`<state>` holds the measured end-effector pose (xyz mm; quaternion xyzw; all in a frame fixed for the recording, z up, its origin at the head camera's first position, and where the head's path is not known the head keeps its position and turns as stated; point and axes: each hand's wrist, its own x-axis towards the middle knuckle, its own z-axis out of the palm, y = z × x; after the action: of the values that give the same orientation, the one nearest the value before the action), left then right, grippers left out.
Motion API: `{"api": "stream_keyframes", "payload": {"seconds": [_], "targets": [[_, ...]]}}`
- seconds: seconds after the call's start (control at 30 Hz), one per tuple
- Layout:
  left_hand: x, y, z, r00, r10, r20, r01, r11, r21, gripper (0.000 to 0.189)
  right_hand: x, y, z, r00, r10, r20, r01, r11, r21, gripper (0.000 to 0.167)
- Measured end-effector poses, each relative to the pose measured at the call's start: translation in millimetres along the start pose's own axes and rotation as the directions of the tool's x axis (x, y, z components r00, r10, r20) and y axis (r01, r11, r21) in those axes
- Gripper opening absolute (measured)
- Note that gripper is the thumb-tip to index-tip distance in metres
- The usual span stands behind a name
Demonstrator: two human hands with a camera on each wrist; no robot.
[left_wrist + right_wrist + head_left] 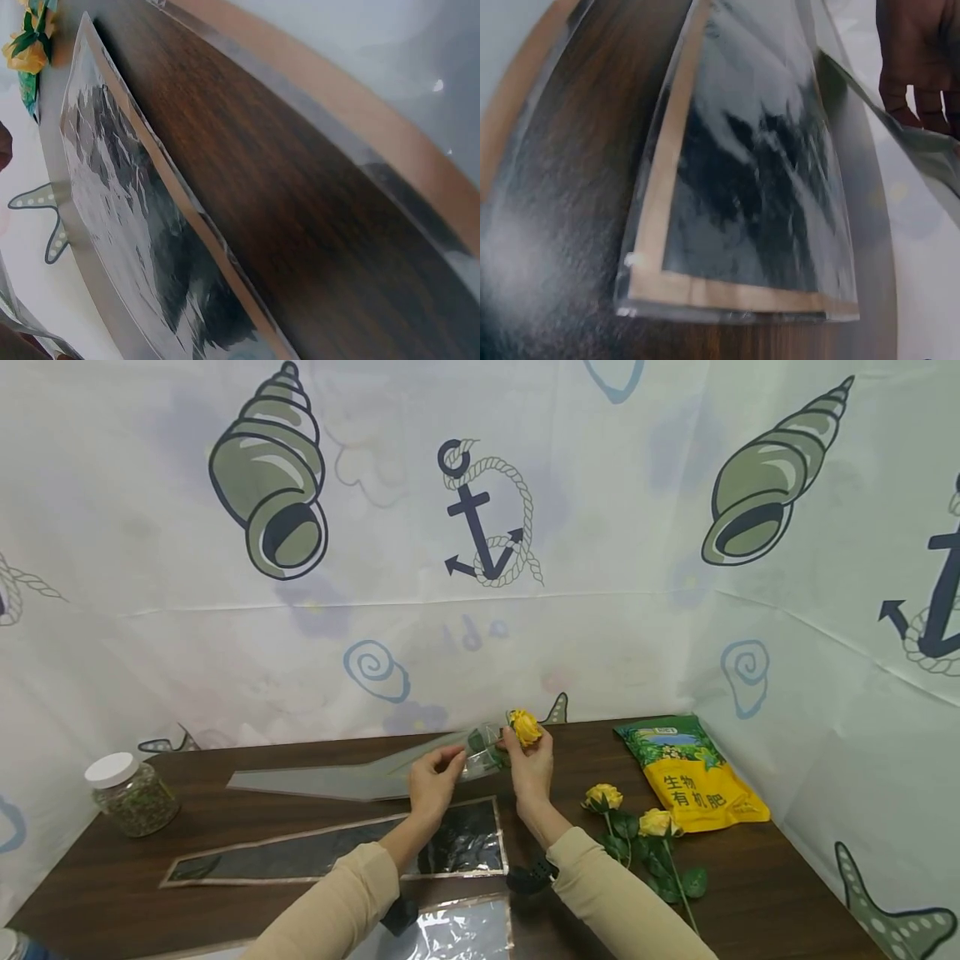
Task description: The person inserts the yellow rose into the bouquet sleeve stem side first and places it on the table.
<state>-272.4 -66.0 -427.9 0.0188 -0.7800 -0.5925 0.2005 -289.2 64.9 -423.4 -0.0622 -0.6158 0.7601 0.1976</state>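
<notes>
In the head view, a yellow rose stands at the mouth of a long clear flower sleeve, its green leaves showing through the plastic. My right hand pinches the rose just below the bloom. Beside it, my left hand pinches the sleeve near its wide end, with thumb and fingertips together. The right wrist view shows the left hand at the upper right, gripping the sleeve's edge. Most of the rose's stem is hidden.
Two yellow roses lie on the brown table at right, near a yellow-green fertilizer bag. A dark-panelled sleeve and a paler one lie in front. A white-lidded jar stands at left. A printed cloth hangs behind.
</notes>
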Motion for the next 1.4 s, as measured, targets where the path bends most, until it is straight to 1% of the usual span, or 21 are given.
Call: {"api": "stream_keyframes", "payload": {"seconds": [0.07,0.17,0.27,0.37,0.5,0.57,0.7,0.77,0.83,0.9,0.97,1.03,1.1,1.23,1.3,1.4], "targets": [[0.0,0.3,0.1,1.000,0.000,0.001,0.000,1.000,0.007,0.015,0.4,1,-2,0.999,-0.037,-0.003,0.037,0.999,0.013,0.041],[-0.1,1.0,0.0,1.000,-0.007,0.004,0.007,1.000,0.003,0.015,0.7,0,-3,0.998,-0.065,-0.022,0.064,0.998,-0.020,0.035],[0.0,1.4,-0.1,1.000,-0.007,0.003,0.007,1.000,0.002,0.015,0.6,1,-4,0.998,-0.051,-0.028,0.049,0.996,-0.080,0.032],[0.3,1.2,0.2,1.000,-0.008,0.005,0.008,1.000,0.001,0.015,-0.4,1,-5,0.999,-0.039,-0.010,0.037,0.991,-0.126,0.032],[0.0,1.0,-0.1,1.000,-0.010,0.016,0.010,1.000,0.002,0.016,-2.3,2,-4,0.999,-0.038,0.021,0.040,0.990,-0.136,0.034],[-0.6,1.7,-0.5,1.000,0.000,0.019,0.000,1.000,0.011,0.016,-3.2,3,-4,0.999,-0.036,0.036,0.041,0.988,-0.146,0.033],[-1.1,3.4,-1.1,0.999,0.042,0.030,-0.043,0.998,0.043,0.016,-3.8,4,-4,0.997,-0.033,0.070,0.045,0.985,-0.170,0.029],[-1.0,4.1,-1.2,0.998,0.058,0.035,-0.060,0.997,0.054,0.016,-3.0,4,-4,0.997,-0.031,0.064,0.042,0.984,-0.175,0.028],[-1.0,3.8,-1.1,0.997,0.071,0.035,-0.073,0.995,0.065,0.015,-1.6,3,-4,0.999,-0.032,0.041,0.039,0.985,-0.166,0.027],[-1.3,3.3,-0.8,0.996,0.086,0.039,-0.089,0.993,0.074,0.015,-0.1,1,-5,0.999,-0.045,0.022,0.048,0.985,-0.165,0.028],[-1.9,3.0,-0.2,0.994,0.097,0.046,-0.100,0.992,0.083,0.014,1.4,-1,-6,0.998,-0.055,0.020,0.058,0.986,-0.157,0.029],[-2.3,2.8,0.3,0.993,0.107,0.057,-0.111,0.990,0.087,0.014,2.4,-2,-7,0.997,-0.064,0.036,0.069,0.985,-0.158,0.029],[-2.3,3.3,0.3,0.993,0.101,0.062,-0.106,0.991,0.084,0.015,2.6,-2,-8,0.996,-0.062,0.062,0.071,0.984,-0.163,0.029],[-0.5,3.5,-0.4,0.993,0.110,0.044,-0.114,0.989,0.097,0.015,1.7,2,-11,0.993,-0.055,0.107,0.075,0.979,-0.191,0.027],[0.8,3.7,-0.7,0.992,0.118,0.034,-0.121,0.987,0.107,0.014,1.3,3,-12,0.992,-0.057,0.114,0.080,0.975,-0.206,0.025],[1.5,4.1,-0.5,0.990,0.133,0.053,-0.138,0.985,0.105,0.014,1.3,1,-13,0.991,-0.083,0.103,0.104,0.971,-0.215,0.022]]}}
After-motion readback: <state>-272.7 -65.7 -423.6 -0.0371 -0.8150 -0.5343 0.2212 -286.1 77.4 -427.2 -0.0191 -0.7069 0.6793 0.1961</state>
